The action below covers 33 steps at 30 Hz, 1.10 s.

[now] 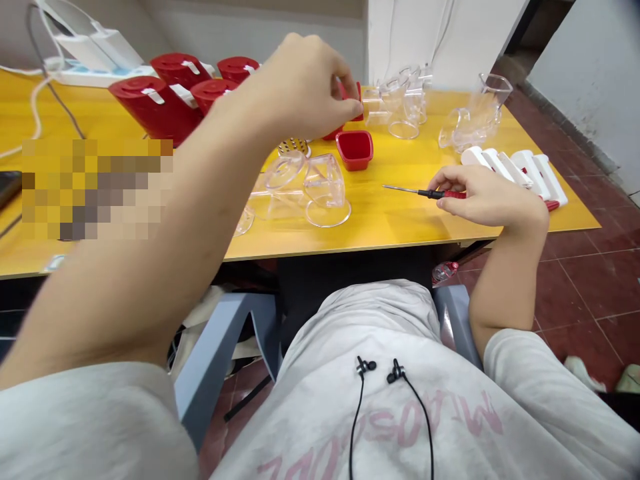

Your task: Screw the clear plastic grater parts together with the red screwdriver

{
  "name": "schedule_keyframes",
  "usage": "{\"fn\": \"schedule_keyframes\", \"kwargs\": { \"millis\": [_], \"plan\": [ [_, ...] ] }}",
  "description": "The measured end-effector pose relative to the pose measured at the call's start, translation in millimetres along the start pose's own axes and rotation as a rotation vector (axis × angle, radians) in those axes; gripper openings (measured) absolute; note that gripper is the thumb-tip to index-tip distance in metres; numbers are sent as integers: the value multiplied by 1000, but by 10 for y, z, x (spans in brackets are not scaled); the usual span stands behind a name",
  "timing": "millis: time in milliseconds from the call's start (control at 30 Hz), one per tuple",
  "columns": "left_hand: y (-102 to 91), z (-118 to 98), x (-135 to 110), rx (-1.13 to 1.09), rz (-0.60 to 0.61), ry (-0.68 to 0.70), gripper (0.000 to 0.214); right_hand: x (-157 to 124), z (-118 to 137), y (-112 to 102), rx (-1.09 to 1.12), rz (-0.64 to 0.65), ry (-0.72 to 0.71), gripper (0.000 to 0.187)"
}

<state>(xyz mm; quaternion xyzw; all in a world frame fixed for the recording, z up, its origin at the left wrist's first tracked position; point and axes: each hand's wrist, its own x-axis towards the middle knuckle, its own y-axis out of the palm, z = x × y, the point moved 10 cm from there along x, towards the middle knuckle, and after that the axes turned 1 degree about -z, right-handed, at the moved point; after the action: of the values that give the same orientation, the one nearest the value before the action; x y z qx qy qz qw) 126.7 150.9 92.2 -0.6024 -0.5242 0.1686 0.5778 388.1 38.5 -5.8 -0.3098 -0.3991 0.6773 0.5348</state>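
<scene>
My left hand (300,83) is raised over the far middle of the yellow table (400,220), its fingers pinched on a small red plastic part (356,101). A second red square cup (355,148) sits on the table just below it. My right hand (483,197) rests near the table's front right edge, closed round the red-and-black handle of a screwdriver (425,193) whose shaft points left. Clear plastic housings (305,190) lie between my two arms.
Several red cylindrical bodies (160,100) stand at the back left beside a white power strip (95,50) with cables. More clear plastic pieces (400,100) and a clear jug (475,117) stand at the back right. White handles (520,170) lie at the right edge. A blue-grey chair frame is under the table.
</scene>
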Motion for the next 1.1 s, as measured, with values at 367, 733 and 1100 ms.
{"fn": "schedule_keyframes", "kwargs": {
  "millis": [367,733,1100],
  "plan": [
    [30,151,-1331,-164,51,166,44,38,456,196,12,17,-214,33],
    [221,207,-1421,-356,-74,320,53,135,476,263,69,-26,-265,31],
    [437,343,-1411,-287,-113,338,67,180,576,289,129,-74,-324,31]
  ]
}}
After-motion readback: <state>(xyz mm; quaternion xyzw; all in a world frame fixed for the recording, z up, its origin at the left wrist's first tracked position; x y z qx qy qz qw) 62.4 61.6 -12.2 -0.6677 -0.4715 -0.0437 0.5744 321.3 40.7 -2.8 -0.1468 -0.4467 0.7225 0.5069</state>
